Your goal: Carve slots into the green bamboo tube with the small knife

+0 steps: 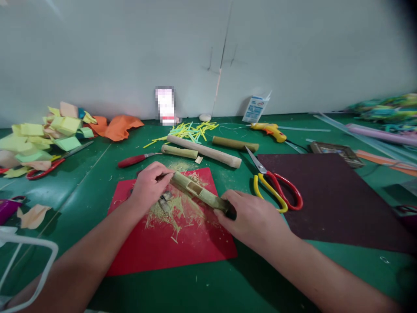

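Observation:
A green bamboo tube (198,192) with a rectangular slot cut in its side lies slanted over a red mat (182,248). My left hand (150,186) is closed around the tube's upper left end, with a small tool partly visible under the fingers. My right hand (250,217) grips the lower right end. Pale bamboo shavings (172,213) are strewn on the mat beneath the tube.
Red-and-yellow scissors (276,187) lie right of the mat beside a dark sheet (335,204). Behind are other bamboo pieces (205,151), a red-handled knife (133,160), a yellow glue gun (270,130), yellow strips (189,129) and foam scraps (45,134) at left.

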